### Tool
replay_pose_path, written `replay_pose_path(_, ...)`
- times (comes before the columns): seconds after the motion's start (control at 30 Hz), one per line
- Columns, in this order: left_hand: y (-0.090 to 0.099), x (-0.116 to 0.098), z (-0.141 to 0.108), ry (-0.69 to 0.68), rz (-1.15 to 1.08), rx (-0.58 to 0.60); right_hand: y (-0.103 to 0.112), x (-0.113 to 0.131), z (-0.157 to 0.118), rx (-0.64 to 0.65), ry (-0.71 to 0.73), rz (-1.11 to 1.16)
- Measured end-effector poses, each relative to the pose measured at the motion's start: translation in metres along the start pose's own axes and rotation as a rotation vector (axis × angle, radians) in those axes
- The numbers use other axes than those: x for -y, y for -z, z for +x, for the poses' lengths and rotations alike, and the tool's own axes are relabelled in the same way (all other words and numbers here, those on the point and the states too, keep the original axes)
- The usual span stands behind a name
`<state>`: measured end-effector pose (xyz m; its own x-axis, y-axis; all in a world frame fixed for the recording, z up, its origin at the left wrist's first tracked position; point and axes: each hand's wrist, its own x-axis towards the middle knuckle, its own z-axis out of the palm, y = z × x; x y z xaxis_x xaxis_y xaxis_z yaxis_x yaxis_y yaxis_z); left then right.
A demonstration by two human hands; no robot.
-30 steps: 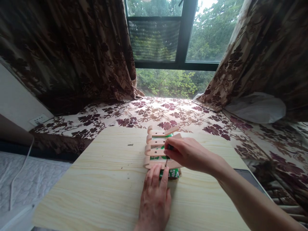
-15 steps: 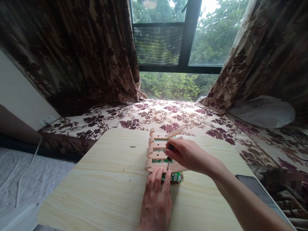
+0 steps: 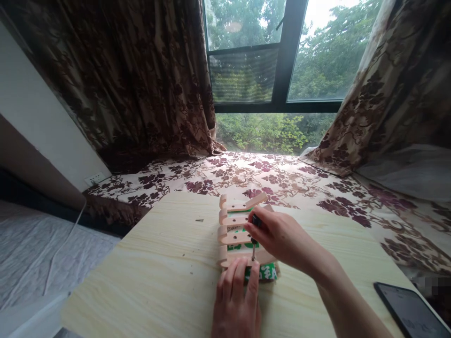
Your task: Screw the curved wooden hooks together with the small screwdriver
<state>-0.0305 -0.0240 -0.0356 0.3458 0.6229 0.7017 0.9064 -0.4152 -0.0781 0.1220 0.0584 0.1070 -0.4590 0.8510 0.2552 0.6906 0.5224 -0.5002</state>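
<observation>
Several pale wooden hook-ended pieces (image 3: 237,220) lie in a row across a green and white printed packet (image 3: 266,272) on the table. My right hand (image 3: 269,230) is closed round the dark handle of a screwdriver (image 3: 254,244), held upright. Its tip meets a screw in the wooden piece nearest me. My left hand (image 3: 237,291) lies palm down at that piece's near edge, fingers extended and slightly apart, fingertips against the wood beside the screw. Dark screw heads or holes show in the farther pieces.
Loose screws (image 3: 199,219) lie left of the wooden pieces on the light wooden table (image 3: 148,267). A phone (image 3: 410,307) rests at the right edge. Beyond are a floral-covered ledge (image 3: 264,173), curtains (image 3: 158,84) and a window.
The camera view has shifted, so the table and hands appear lower and a little to the right. Both hands keep about the same place on the wood, and the screwdriver still meets the screw.
</observation>
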Motion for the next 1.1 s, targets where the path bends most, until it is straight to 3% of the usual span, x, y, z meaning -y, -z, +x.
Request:
replay_pose_path(0.13, -0.012, 0.001, -0.002, -0.01, 0.006, -0.076, -0.002, -0.001, 0.0, 0.005, 0.027, 0.041)
replay_pose_path(0.33, -0.028, -0.006, -0.006, 0.115, -0.016, -0.212, -0.009, -0.002, 0.0, -0.046, 0.098, -0.106)
replay_pose_path(0.5, -0.024, -0.005, -0.006, 0.121, -0.044, -0.19, 0.0, -0.002, -0.003, -0.051, 0.075, -0.137)
replay_pose_path(0.63, -0.02, 0.0, -0.007, 0.027, 0.001, -0.128, 0.004, -0.001, -0.003, 0.001, 0.118, -0.052)
replay_pose_path(0.8, -0.026, -0.006, -0.006, 0.132, -0.058, -0.224, 0.0, -0.003, 0.0, -0.054, 0.043, -0.108)
replay_pose_path(1.1, -0.03, -0.006, -0.007, 0.103, -0.05, -0.267, 0.008, -0.003, -0.003, -0.021, 0.109, 0.009)
